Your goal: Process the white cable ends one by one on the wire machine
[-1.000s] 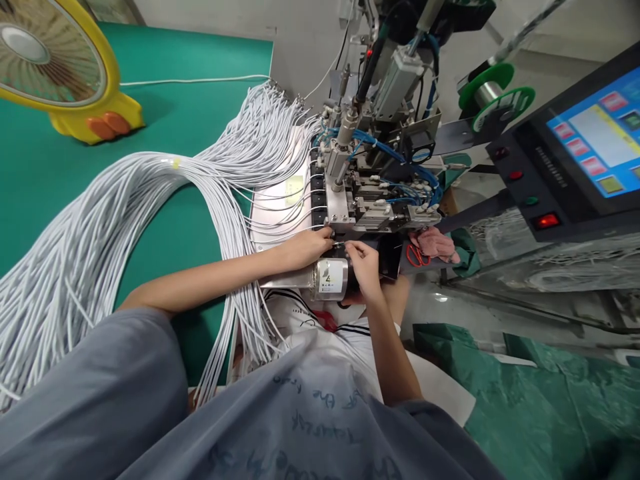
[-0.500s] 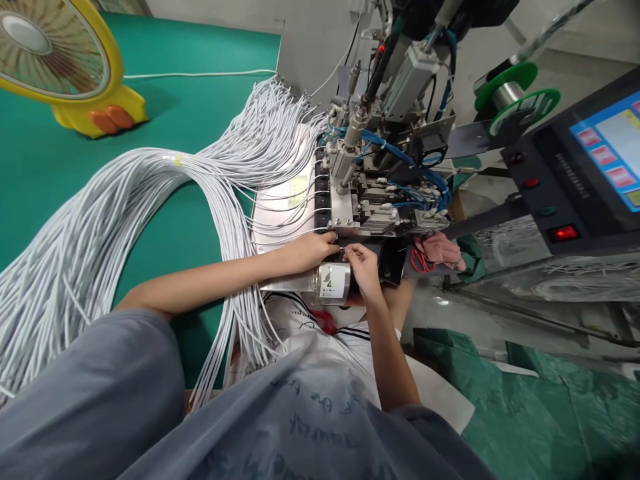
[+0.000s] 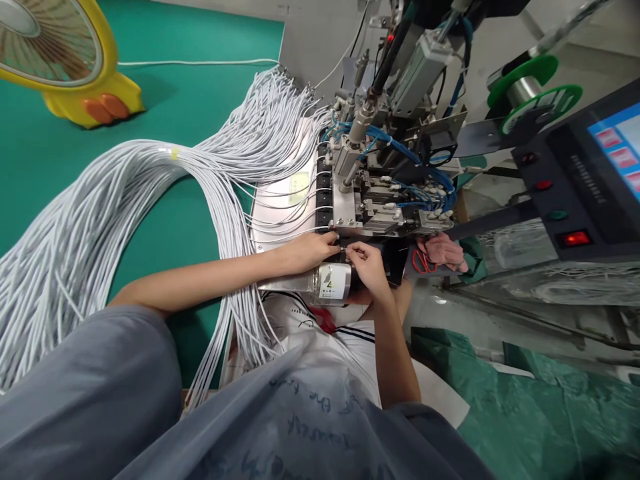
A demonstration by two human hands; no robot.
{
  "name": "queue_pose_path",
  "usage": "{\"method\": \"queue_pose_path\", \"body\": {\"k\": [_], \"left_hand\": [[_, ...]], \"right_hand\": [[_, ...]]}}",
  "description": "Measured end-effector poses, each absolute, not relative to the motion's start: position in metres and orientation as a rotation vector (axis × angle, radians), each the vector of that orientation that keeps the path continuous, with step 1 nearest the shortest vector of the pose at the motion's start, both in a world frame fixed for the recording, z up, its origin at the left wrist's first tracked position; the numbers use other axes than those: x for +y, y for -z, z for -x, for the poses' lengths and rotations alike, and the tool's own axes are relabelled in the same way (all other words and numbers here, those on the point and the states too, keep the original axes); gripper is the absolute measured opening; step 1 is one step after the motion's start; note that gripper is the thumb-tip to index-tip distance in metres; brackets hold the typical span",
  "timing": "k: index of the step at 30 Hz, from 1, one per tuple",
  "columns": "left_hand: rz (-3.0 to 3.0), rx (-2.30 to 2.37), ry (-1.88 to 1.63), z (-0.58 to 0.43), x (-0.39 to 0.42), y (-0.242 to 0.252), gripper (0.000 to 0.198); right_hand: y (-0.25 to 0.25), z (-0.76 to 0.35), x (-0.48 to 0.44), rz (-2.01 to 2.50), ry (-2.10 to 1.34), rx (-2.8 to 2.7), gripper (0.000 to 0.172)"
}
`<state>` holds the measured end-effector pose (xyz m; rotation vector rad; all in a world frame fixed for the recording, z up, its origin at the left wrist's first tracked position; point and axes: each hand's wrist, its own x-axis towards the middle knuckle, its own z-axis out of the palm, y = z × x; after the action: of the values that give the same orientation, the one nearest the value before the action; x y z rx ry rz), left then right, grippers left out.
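My left hand (image 3: pixel 306 250) rests at the front edge of the metal machine head (image 3: pixel 380 207), fingers curled on the end of a white cable (image 3: pixel 280 235). My right hand (image 3: pixel 367 263) is right beside it, thumb and forefinger pinched on the small tip of that cable. Both hands meet just above a silver motor cylinder (image 3: pixel 330 281) with a white label. A big bundle of white cables (image 3: pixel 125 200) loops from the machine plate over the green table to the left.
A yellow fan (image 3: pixel 55 53) stands at the back left on the green mat (image 3: pixel 165 100). A control panel with a touchscreen (image 3: pixel 600 180) and red lit switch is at right. A green wire spool (image 3: pixel 535 90) sits above. Red scissors and pink cloth (image 3: pixel 435 253) lie beside the machine.
The view has drifted slightly; both hands stay at the same spot by the machine, pinching the cable end.
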<state>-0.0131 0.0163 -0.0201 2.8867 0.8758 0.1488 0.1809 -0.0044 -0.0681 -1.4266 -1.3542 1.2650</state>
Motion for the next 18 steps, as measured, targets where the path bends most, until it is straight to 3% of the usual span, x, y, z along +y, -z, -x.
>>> {"method": "queue_pose_path", "body": {"k": [18], "left_hand": [[-2.853, 0.889, -0.094, 0.012, 0.017, 0.013, 0.027]], "right_hand": [[0.077, -0.169, -0.008, 1.446, -1.115, -1.281, 0.025]]}}
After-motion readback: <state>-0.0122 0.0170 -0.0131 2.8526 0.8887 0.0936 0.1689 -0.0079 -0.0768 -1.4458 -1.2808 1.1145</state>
